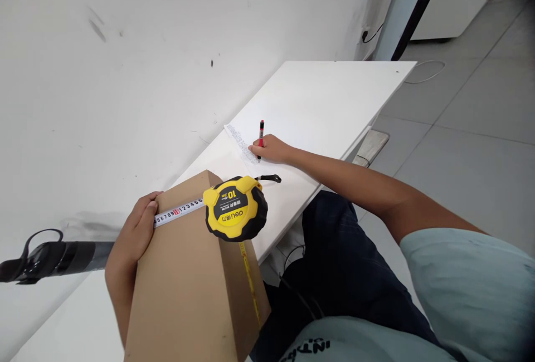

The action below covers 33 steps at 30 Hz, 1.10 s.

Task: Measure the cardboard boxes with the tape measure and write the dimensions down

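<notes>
My left hand [140, 223] grips the far-left edge of a brown cardboard box [184, 289]. Its thumb lies beside the white tape blade [178, 211], which stretches across the top of the box. At the box's right edge sits a yellow-and-black tape measure [234, 209] with a black wrist strap [270, 178]. A yellow stretch of tape [249, 281] runs down the box's side below it. Farther up the table, my right hand [271, 149] is closed around a red-and-black marker pen [261, 133], held upright over a sheet of paper [242, 142] covered in small writing.
The white table [330, 100] runs along a scuffed white wall [146, 44]. A black-taped bar [58, 259] with a loop juts in behind my left wrist. A plug with a cord [365, 36] is at the wall. A cable [434, 72] lies on the grey tiled floor [472, 156].
</notes>
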Available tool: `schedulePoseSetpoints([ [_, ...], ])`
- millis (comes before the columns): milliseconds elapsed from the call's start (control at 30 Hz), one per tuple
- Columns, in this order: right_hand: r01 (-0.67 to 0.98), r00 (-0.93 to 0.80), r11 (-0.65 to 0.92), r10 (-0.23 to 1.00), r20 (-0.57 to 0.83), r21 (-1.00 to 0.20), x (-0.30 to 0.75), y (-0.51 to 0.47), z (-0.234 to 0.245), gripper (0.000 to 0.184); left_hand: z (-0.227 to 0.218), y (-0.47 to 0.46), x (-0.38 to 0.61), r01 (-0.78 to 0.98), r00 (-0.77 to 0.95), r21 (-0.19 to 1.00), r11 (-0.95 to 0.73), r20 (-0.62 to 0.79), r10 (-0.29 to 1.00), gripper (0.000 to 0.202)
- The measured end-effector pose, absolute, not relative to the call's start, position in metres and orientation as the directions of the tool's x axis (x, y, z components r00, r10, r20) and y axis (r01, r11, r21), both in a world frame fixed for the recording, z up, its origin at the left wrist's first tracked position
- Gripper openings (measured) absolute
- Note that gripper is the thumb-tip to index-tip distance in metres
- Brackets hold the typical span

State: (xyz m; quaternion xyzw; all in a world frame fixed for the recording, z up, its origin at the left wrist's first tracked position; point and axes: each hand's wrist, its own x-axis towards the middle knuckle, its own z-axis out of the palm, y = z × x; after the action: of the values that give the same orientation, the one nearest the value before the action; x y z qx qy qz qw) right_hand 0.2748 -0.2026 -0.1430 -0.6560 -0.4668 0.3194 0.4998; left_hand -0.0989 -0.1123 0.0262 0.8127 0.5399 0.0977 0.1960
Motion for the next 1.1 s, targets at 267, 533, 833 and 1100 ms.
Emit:
schedulePoseSetpoints([
  [267, 0.291, 0.371, -0.062, 0.927, 0.053, -0.955, 0.2756, -0.2005, -0.1459, 0.041, 0.0253, -0.1102, -0.0994, 0.838, 0.402, 0.428, -0.339, -0.065, 0.913, 0.056],
  [533, 0.293, 0.399, -0.069, 0.915, 0.056, -0.954, 0.2737, -0.2019, -0.1461, 0.046, 0.0252, -0.1112, -0.0995, 0.837, 0.390, 0.444, -0.319, -0.076, 0.918, 0.057],
  [833, 0.315, 0.390, -0.070, 0.919, 0.062, -0.947, 0.2740, -0.2017, -0.1460, 0.045, 0.0259, -0.1108, -0.1002, 0.838, 0.393, 0.434, -0.332, -0.057, 0.918, 0.054],
  [1100, 0.332, 0.392, -0.077, 0.918, 0.064, -0.940, 0.2742, -0.2009, -0.1468, 0.045, 0.0254, -0.1113, -0.0996, 0.833, 0.392, 0.446, -0.327, -0.059, 0.918, 0.053],
])
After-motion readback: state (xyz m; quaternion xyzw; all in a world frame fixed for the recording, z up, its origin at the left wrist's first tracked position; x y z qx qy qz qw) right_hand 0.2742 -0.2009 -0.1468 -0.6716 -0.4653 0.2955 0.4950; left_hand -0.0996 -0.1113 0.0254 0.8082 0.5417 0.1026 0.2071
